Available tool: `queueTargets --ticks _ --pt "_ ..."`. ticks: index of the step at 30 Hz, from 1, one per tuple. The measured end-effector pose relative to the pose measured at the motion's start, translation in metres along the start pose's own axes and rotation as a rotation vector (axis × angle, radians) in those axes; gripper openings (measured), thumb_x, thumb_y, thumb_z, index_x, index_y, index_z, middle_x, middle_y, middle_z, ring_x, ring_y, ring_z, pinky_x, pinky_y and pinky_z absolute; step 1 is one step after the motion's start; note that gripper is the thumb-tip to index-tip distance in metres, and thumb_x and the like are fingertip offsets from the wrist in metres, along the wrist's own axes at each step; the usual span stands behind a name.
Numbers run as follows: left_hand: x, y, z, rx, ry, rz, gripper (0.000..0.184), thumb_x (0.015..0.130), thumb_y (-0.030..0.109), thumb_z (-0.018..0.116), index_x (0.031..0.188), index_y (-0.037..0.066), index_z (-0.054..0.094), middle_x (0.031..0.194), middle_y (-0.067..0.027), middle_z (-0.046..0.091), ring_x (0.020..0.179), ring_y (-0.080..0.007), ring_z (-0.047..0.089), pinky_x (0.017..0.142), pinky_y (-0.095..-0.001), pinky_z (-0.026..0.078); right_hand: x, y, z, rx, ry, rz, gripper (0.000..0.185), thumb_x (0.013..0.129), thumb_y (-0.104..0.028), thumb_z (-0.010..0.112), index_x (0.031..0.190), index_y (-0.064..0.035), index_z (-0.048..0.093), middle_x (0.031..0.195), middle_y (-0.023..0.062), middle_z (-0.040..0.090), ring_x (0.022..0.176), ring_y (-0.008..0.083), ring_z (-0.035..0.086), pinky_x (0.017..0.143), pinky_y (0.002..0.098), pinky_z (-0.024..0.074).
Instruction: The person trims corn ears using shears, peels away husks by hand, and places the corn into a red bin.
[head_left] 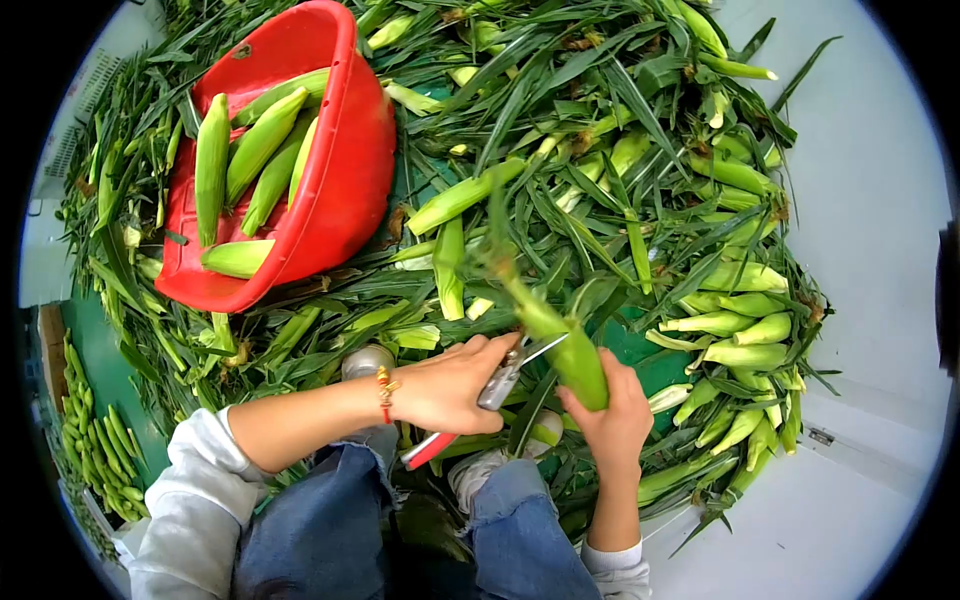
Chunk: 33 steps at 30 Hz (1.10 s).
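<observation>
My left hand, with a red and gold bracelet at the wrist, is closed around metal shears with a red handle. Their blade lies against a green corn ear, near its upper part. My right hand grips this ear by its lower end. The ear tilts up and to the left, and its far tip is blurred. Behind my left hand, loose husks and leaves cover the ground.
A red basin at the upper left holds several corn ears. On the right is a pile of ears beside a white wall. More ears lie on green flooring at the lower left. My knees and shoes are below my hands.
</observation>
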<state>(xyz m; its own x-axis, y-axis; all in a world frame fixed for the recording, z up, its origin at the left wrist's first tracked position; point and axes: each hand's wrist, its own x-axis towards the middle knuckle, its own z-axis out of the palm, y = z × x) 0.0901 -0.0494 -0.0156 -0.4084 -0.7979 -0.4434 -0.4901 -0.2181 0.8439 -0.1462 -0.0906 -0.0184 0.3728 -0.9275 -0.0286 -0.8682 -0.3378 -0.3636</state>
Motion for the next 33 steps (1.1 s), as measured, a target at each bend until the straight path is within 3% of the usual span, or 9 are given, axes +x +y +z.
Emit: queueTargets --ticks 4,9,13,16,21,24,28,32,33 --pt "0.007 -0.004 0.0 0.071 0.071 -0.009 0.073 0.067 0.019 0.066 0.128 -0.002 0.031 0.112 -0.0285 0.047 0.104 -0.0387 0.051 0.087 -0.0421 0.044 0.004 -0.005 0.003 -0.006 0.002 -0.113 0.06 0.061 -0.028 0.08 0.113 -0.0091 0.057 0.091 0.0092 0.06 0.08 0.0268 0.06 0.068 0.0329 0.0495" --pt "0.009 -0.05 0.005 0.042 0.389 -0.084 0.041 0.069 0.017 0.065 0.103 0.001 0.047 0.065 -0.0179 0.059 0.06 -0.0358 0.061 0.054 -0.0407 0.049 0.006 0.003 0.002 0.255 -0.06 -0.022 0.058 0.065 -0.029 0.078 0.114 -0.0063 0.056 0.095 0.01 0.059 0.084 0.025 0.061 0.073 0.0332 0.049" --pt "-0.013 -0.048 -0.011 -0.397 0.08 -0.235 0.057 0.072 0.008 0.06 0.125 0.003 0.041 0.089 -0.0048 0.057 0.081 -0.016 0.058 0.069 -0.0298 0.049 -0.005 0.021 0.018 1.145 -0.275 0.366 0.05 0.08 -0.027 0.067 0.119 -0.001 0.049 0.104 0.0126 0.059 0.09 0.0255 0.061 0.08 0.0354 0.0489" --pt "-0.024 -0.029 0.015 -0.453 -0.075 0.022 0.073 0.074 0.011 0.062 0.136 0.005 0.024 0.105 -0.0082 0.05 0.099 -0.0182 0.051 0.084 -0.0314 0.043 0.002 0.008 0.027 1.546 -0.273 0.556 0.048 0.09 -0.037 0.051 0.125 -0.0031 0.044 0.103 0.0148 0.058 0.09 0.0278 0.061 0.078 0.039 0.0514" --pt "-0.014 -0.022 0.035 -0.298 0.022 0.172 0.092 0.073 0.014 0.064 0.142 -0.002 0.006 0.126 -0.02 0.041 0.116 -0.0286 0.044 0.097 -0.0347 0.037 -0.004 -0.004 0.043 1.91 -0.501 0.671 0.07 0.091 -0.062 0.024 0.122 -0.0035 0.045 0.106 0.0159 0.058 0.086 0.0289 0.061 0.073 0.0404 0.0523" --pt "-0.003 -0.011 0.023 -0.261 0.211 0.227 0.086 0.071 0.011 0.063 0.141 -0.001 0.013 0.124 -0.022 0.045 0.118 -0.029 0.046 0.097 -0.0346 0.038 -0.005 -0.012 0.043 1.568 -0.633 0.582 0.077 0.087 -0.068 0.022 0.12 -0.0033 0.046 0.102 0.016 0.058 0.084 0.0281 0.061 0.071 0.0384 0.0523" --pt "0.025 -0.012 -0.01 -0.286 0.366 0.12 0.062 0.072 0.002 0.056 0.131 0.006 0.037 0.091 -0.0046 0.058 0.083 -0.0125 0.057 0.069 -0.0242 0.047 0.005 -0.003 0.039 1.959 -0.698 0.491 0.084 0.082 -0.074 0.025 0.116 -0.0003 0.047 0.094 0.0157 0.059 0.076 0.0256 0.062 0.066 0.0379 0.0523" --pt "0.034 -0.02 -0.042 -0.692 0.637 0.042 0.052 0.081 0.004 0.063 0.128 0.007 0.041 0.09 0.0019 0.054 0.076 -0.007 0.05 0.067 -0.0217 0.044 0.008 -0.019 0.018 1.383 -0.407 0.282 0.074 0.08 -0.065 0.05 0.114 0.0001 0.047 0.095 0.0137 0.058 0.076 0.0237 0.062 0.068 0.0379 0.0517" --pt "0.025 -0.011 -0.039 -0.765 0.567 0.05 0.055 0.081 0.006 0.067 0.129 0.007 0.04 0.09 0.0014 0.055 0.078 -0.0066 0.052 0.069 -0.0216 0.045 0.001 -0.006 0.034 1.3 -0.29 0.294 0.059 0.078 -0.044 0.067 0.113 -0.0001 0.046 0.093 0.0116 0.059 0.082 0.0224 0.061 0.073 0.0339 0.0486"
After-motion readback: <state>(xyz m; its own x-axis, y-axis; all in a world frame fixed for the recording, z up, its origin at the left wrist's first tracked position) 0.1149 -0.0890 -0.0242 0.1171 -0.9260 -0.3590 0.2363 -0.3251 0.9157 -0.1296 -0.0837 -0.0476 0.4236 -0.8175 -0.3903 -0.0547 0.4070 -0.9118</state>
